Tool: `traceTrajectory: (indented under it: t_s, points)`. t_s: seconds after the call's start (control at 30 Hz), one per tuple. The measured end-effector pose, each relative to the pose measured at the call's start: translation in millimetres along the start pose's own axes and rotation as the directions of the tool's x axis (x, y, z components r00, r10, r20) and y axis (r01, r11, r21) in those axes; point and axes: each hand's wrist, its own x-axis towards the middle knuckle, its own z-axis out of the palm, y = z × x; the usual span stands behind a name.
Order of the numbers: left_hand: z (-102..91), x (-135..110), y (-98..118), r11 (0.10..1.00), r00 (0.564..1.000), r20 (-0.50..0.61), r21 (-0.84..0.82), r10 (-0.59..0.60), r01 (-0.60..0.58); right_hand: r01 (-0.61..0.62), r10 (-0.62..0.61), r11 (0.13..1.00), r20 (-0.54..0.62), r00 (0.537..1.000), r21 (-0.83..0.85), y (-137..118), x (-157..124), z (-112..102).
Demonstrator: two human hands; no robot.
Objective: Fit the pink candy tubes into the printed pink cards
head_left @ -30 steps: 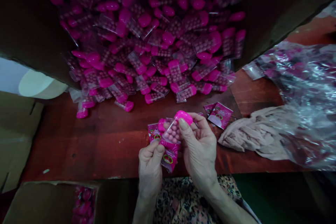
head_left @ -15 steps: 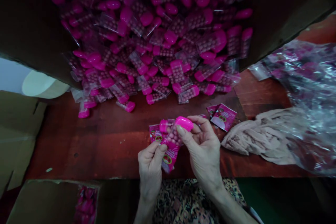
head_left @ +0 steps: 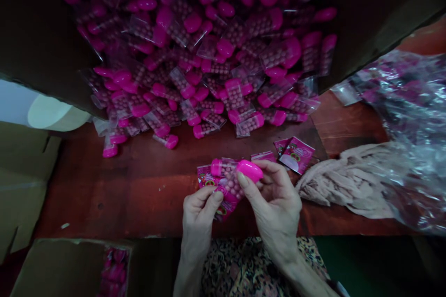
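Note:
Between my two hands is a small clear candy bottle (head_left: 234,186) filled with pink balls, its bright pink cap tilted up to the right. My right hand (head_left: 277,211) is closed round it at the cap. With thumb and forefinger, my left hand (head_left: 200,216) pinches a pink printed wrapper (head_left: 228,206) by the bottle's lower end. Whether the wrapper is around the bottle or only against it, I cannot tell. Just behind, another pink-capped bottle (head_left: 216,167) lies on its side by a printed wrapper (head_left: 204,175).
A cardboard box (head_left: 369,14) on its side spills many pink-capped bottles (head_left: 233,93) onto the red table (head_left: 139,195). Loose wrappers (head_left: 297,154), a crumpled cloth (head_left: 348,181) and clear plastic bags (head_left: 418,125) lie rightward. An open carton (head_left: 55,269) stands below the table edge, left.
My right hand has moved slightly right and down with the capped end of the bottle. My left hand keeps its pinch in nearly the same place. A wrapper behind my right fingers shows more.

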Motion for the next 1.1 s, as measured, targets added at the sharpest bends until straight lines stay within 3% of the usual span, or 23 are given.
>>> traceTrajectory:
  t_s: [0.1, 0.2, 0.3, 0.43, 0.5, 0.73, 1.1]
  points:
    - [-3.0, -0.2, -2.3, 0.986, 0.993, 0.070, -0.135, -0.092, 0.101, -0.048, 0.047, 0.997, 0.011, 0.999, 0.060, -0.3, -0.5, -1.9]
    - [-5.2, -0.4, -1.9, 0.989, 0.992, 0.083, -0.099, -0.098, 0.106, -0.092, 0.089, 0.990, 0.032, 0.995, 0.103, -1.0, -0.6, -2.6]
    - [-5.5, -0.8, -0.6, 0.996, 0.995, 0.055, -0.049, -0.078, 0.081, -0.069, 0.069, 0.994, 0.012, 0.998, 0.082, -3.4, -2.5, -2.0]
    - [-4.9, -1.6, 0.3, 0.967, 0.980, 0.122, -0.182, -0.160, 0.181, -0.042, 0.041, 0.998, 0.013, 0.999, 0.042, -4.0, -7.6, -4.0]
    - [-5.8, -1.4, 0.8, 0.948, 0.975, 0.106, -0.231, -0.197, 0.217, -0.022, 0.022, 1.000, -0.002, 1.000, 0.015, -2.1, -10.2, -7.0]
    - [-12.2, 5.3, 7.3, 0.999, 0.976, 0.213, 0.005, -0.035, 0.035, -0.073, 0.073, 0.995, -0.002, 0.997, 0.072, 4.7, -13.0, -12.0]
    - [-16.4, 6.1, 5.7, 0.994, 0.995, 0.101, 0.104, 0.003, -0.014, 0.057, -0.062, 0.992, -0.040, 0.997, -0.109, 14.8, -24.8, -10.5]
